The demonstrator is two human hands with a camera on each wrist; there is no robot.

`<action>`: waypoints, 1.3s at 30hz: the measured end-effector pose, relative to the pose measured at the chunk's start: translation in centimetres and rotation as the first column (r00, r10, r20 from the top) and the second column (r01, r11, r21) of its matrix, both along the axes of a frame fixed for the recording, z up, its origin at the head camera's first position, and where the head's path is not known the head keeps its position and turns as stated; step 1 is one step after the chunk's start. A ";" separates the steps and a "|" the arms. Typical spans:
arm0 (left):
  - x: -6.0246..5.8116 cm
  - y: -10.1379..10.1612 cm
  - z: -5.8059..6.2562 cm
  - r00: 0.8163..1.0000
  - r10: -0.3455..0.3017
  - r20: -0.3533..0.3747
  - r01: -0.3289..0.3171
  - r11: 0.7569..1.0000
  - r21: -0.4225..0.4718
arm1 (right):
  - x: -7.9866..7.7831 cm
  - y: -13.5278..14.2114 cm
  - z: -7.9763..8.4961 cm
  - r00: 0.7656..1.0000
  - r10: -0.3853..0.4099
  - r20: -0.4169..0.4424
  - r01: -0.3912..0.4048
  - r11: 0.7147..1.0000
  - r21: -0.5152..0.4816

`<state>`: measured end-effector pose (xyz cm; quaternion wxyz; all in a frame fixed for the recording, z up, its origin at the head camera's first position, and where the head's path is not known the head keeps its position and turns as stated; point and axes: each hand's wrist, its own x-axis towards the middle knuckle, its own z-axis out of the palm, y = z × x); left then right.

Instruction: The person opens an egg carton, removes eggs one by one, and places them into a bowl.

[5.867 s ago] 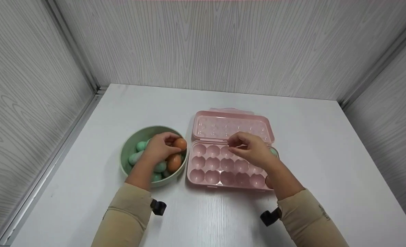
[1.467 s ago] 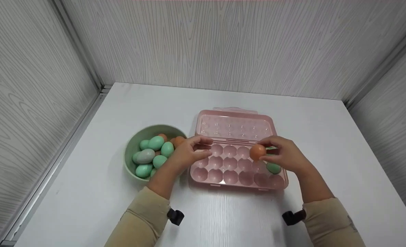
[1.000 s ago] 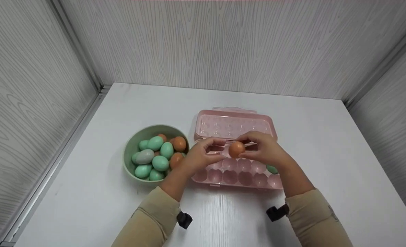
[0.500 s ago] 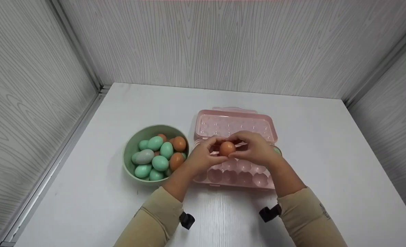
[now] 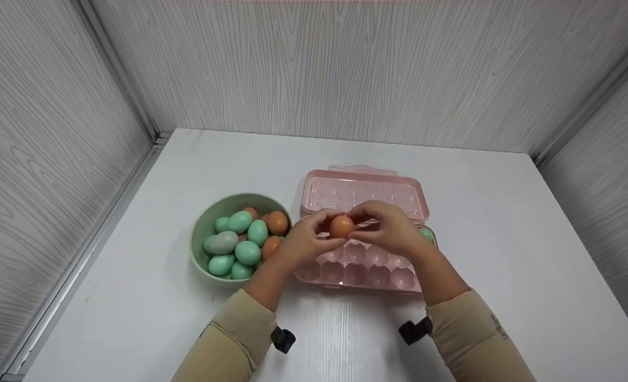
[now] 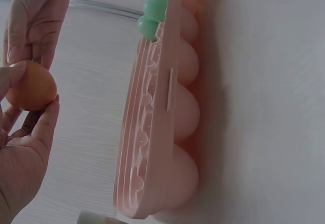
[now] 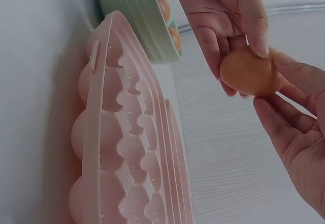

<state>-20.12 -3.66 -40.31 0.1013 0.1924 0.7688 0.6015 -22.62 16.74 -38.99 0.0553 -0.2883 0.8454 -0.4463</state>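
A brown egg point(image 5: 342, 227) is held between both hands, raised above the pink egg carton point(image 5: 380, 277). My left hand point(image 5: 304, 241) pinches it from the left with thumb and fingers. From the right, my right hand point(image 5: 385, 228) grips its other end, the fingertips of both hands close together. In the right wrist view the egg point(image 7: 250, 71) lies on its side, thumbs on top and fingers underneath. The carton stands open, its lid folded back; two green eggs point(image 6: 155, 6) show at its far end in the left wrist view. Hands and forearms hide part of the cups.
Left of the carton stands a light green bowl point(image 5: 199, 260) with green, brown and one greyish egg point(image 5: 224, 242). Everything rests on a white table point(image 5: 483, 212), bounded by wood-grain panels point(image 5: 314, 69) at the back and sides.
My right hand has carried the brown egg leftward from the carton's right side. My left hand moved off the bowl's side and now holds the egg too; both have shifted slightly left since.
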 end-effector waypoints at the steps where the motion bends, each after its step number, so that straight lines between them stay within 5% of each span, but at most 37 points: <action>1: -0.1 -0.2 -0.1 1.000 0.006 0.009 -0.007 1.000 0.007 | 0.2 -0.1 0.3 1.000 -0.001 0.004 0.001 1.000 -0.003; 9: -2.2 -2.9 -2.8 0.990 0.134 0.046 -0.137 0.989 0.062 | 1.4 0.0 2.0 1.000 0.012 0.011 -0.012 1.000 0.002; 21: -3.6 -7.9 -2.5 0.939 0.339 0.053 -0.337 0.941 -0.038 | 1.3 0.3 1.8 0.999 0.028 0.041 -0.028 1.000 -0.006; 32: -5.2 -10.6 -3.6 0.886 0.438 0.153 -0.426 0.899 -0.107 | 1.2 0.6 1.5 0.997 0.031 0.074 -0.028 0.999 -0.035; 39: -5.7 -11.3 -4.4 0.863 0.466 0.197 -0.466 0.883 -0.046 | 1.2 0.9 1.1 0.998 0.024 0.064 -0.022 0.999 -0.030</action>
